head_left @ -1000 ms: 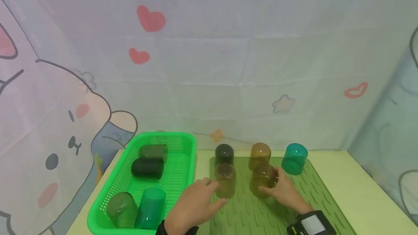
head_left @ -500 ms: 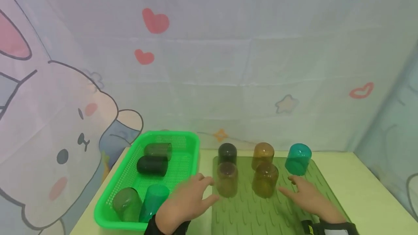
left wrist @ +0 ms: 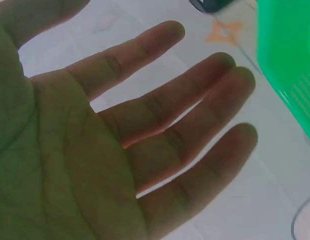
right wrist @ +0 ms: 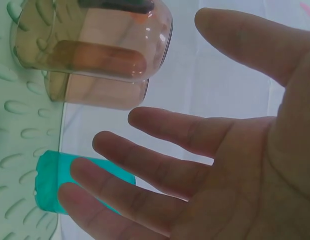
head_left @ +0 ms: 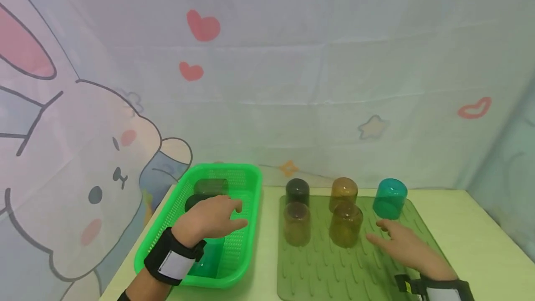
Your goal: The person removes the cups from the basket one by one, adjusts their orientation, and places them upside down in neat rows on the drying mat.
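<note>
My left hand point(head_left: 211, 217) hovers over the green basket point(head_left: 253, 231), fingers extended and nothing in its grasp; the left wrist view shows its bare palm. Beneath it in the basket lie a dark cup point(head_left: 193, 201), partly covered by the hand, and a teal cup point(head_left: 212, 257). A smoky see-through cup point(head_left: 211, 186) lies on its side at the back. To the right, my right hand point(head_left: 411, 250) is held over the green mat point(head_left: 317, 273), fingers spread and holding nothing. It is beside an upside-down amber cup point(head_left: 346, 229) and in front of an upside-down turquoise cup point(head_left: 390, 201).
More upside-down cups stand on the mat: a black cup point(head_left: 297, 189), a brownish-pink cup point(head_left: 297, 226) and an orange cup point(head_left: 344, 189) at the back. A printed cloth point(head_left: 267, 120) hangs behind the pale table point(head_left: 480, 245).
My right hand has let go of the front amber cup and moved right. My left hand has moved left from beside the brownish-pink cup to over the basket. The view has shifted slightly.
</note>
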### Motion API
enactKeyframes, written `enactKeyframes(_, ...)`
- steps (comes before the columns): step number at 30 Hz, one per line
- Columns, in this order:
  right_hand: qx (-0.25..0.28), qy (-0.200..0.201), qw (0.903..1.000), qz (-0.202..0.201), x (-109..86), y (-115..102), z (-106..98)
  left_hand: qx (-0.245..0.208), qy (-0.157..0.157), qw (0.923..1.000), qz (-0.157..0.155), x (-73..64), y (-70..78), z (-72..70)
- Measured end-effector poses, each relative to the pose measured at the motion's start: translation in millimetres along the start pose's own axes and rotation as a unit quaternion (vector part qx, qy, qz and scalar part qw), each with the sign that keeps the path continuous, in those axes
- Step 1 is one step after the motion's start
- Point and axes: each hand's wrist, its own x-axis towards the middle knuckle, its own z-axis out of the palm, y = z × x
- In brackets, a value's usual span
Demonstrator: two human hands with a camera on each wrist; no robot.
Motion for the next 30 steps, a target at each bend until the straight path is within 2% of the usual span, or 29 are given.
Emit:
enactKeyframes(5,0.014,-0.002,0.9999,0.0,-2.2,2,3,0.017,-0.026,0.9995,-0.002,15.3,-27.8,-14.4)
enactKeyframes(7,0.019,-0.003,0.9998,0.001,-4.6,2,3,0.034,-0.039,0.9987,0.003,26.3,-41.7,-16.8)
enactKeyframes(10,0.021,-0.005,0.9997,0.01,-6.7,3,3,0.058,-0.066,0.9961,-0.008,45.9,-64.7,-15.8)
enactKeyframes(13,0.019,-0.003,0.9997,0.017,-8.5,3,3,0.076,-0.097,0.9912,-0.047,66.8,-90.3,-8.2)
enactKeyframes(16,0.029,-0.005,0.9992,0.026,-10.7,3,5,0.096,-0.126,0.9833,-0.089,82.3,-113.0,2.8)
enactKeyframes(18,0.042,-0.009,0.9986,0.032,-12.7,2,6,0.096,-0.129,0.9805,-0.112,87.0,-123.1,11.7)
enactKeyframes(22,0.052,-0.012,0.9978,0.038,-16.2,2,7,0.041,-0.121,0.9832,-0.13,90.1,-136.2,28.6)
enactKeyframes(25,0.045,-0.001,0.9984,0.035,-18.1,3,7,0.012,-0.117,0.9841,-0.133,91.2,-143.1,39.3)
enactKeyframes(30,0.051,0.002,0.9978,0.041,-18.6,6,8,0.015,-0.111,0.9843,-0.136,89.9,-148.8,50.4)
